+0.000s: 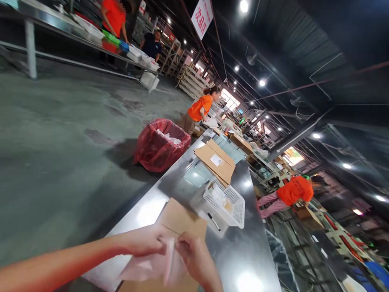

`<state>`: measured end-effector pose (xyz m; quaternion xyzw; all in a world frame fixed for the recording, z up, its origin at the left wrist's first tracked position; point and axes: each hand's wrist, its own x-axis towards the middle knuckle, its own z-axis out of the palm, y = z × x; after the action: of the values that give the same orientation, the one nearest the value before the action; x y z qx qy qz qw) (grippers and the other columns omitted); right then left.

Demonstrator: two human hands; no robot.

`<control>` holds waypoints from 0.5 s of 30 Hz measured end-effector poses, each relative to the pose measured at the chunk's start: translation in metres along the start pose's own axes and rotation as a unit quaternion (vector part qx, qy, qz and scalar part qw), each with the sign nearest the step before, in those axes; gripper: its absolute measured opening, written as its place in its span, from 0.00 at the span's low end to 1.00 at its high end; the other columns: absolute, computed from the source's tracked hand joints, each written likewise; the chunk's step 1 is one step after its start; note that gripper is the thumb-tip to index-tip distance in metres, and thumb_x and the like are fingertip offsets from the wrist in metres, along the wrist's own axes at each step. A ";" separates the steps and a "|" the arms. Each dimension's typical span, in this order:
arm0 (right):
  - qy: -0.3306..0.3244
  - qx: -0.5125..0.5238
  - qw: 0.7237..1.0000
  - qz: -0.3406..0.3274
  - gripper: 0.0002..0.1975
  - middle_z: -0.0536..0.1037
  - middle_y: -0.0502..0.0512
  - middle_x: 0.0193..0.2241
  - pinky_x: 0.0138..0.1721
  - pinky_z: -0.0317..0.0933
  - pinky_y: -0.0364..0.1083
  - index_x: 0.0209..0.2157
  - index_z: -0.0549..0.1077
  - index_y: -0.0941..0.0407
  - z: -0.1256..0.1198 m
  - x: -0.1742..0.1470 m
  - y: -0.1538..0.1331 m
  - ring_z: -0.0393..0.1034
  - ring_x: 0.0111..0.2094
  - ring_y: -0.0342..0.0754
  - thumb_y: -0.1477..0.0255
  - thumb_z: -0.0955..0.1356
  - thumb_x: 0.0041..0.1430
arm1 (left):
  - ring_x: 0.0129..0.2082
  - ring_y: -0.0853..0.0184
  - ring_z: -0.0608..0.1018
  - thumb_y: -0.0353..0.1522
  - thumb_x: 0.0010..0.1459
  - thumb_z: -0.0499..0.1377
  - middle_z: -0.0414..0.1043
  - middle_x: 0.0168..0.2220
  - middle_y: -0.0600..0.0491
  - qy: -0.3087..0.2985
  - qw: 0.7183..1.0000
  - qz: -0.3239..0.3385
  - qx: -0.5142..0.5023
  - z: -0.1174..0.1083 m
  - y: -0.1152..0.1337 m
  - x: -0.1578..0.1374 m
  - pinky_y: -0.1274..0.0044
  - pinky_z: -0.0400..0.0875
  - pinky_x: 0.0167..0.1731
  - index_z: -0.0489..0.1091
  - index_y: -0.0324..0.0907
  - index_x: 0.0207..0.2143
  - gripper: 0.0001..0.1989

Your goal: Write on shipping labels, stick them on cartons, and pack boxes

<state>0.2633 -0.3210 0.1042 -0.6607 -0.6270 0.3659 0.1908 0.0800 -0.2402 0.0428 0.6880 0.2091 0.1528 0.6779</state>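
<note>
My left hand [151,241] and my right hand [193,253] are close together over the near end of the metal table, fingers pinched. Between them is a thin pinkish-white sheet or bag [152,267], soft and partly blurred, so its exact kind is unclear. Both hands grip its upper edge, and its lower part hangs over an open cardboard box [183,218]. One flap of the box rises behind my hands; the inside is mostly hidden by the sheet and my hands.
A white perforated basket [235,209] with small items stands beyond the box, with a black marker [214,222] beside it. Flattened cardboard [217,161] lies farther along the table [241,258]. A red-lined bin [156,149] stands left. Several people in orange shirts work around.
</note>
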 end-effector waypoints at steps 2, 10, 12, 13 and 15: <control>0.032 -0.004 0.999 0.008 0.11 0.66 0.47 0.23 0.30 0.49 0.43 0.27 0.67 0.56 -0.007 0.001 0.010 0.58 0.27 0.42 0.65 0.63 0.60 | 0.22 0.72 0.58 0.40 0.51 0.58 0.58 0.20 0.59 0.039 0.999 -0.005 -0.017 0.001 -0.009 0.009 0.79 0.48 0.21 0.64 0.40 0.21 0.13; 0.056 0.190 0.977 -0.082 0.26 0.75 0.56 0.43 0.45 0.63 0.48 0.51 0.65 0.54 -0.007 0.029 0.052 0.70 0.42 0.49 0.51 0.65 0.58 | 0.22 0.67 0.68 0.42 0.44 0.58 0.65 0.22 0.56 0.228 0.968 -0.051 -0.088 0.008 -0.026 0.065 0.79 0.55 0.19 0.66 0.42 0.27 0.13; 0.039 0.260 0.959 -0.105 0.36 0.72 0.59 0.52 0.53 0.62 0.51 0.59 0.60 0.54 0.000 0.037 0.061 0.69 0.51 0.52 0.51 0.68 0.54 | 0.27 0.63 0.73 0.40 0.42 0.60 0.71 0.26 0.54 0.244 0.964 -0.011 -0.106 0.020 -0.029 0.083 0.77 0.64 0.25 0.68 0.41 0.28 0.13; 0.046 0.283 0.951 -0.114 0.37 0.71 0.59 0.54 0.55 0.61 0.51 0.60 0.60 0.54 0.002 0.042 0.068 0.68 0.53 0.52 0.53 0.69 0.52 | 0.29 0.62 0.75 0.39 0.41 0.60 0.73 0.28 0.54 0.243 0.963 0.000 -0.117 0.027 -0.031 0.092 0.77 0.66 0.28 0.68 0.41 0.30 0.13; 0.099 0.307 0.939 -0.114 0.31 0.74 0.58 0.52 0.54 0.62 0.51 0.55 0.65 0.55 0.002 0.050 0.085 0.69 0.51 0.52 0.58 0.69 0.51 | 0.33 0.60 0.76 0.35 0.40 0.60 0.75 0.32 0.52 0.237 0.962 0.014 -0.132 0.041 -0.035 0.107 0.75 0.69 0.32 0.69 0.41 0.36 0.17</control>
<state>0.3181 -0.2851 0.0304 -0.5271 -0.5328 0.4491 0.4864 0.1901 -0.2231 -0.0016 0.5390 0.3321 0.3470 0.6920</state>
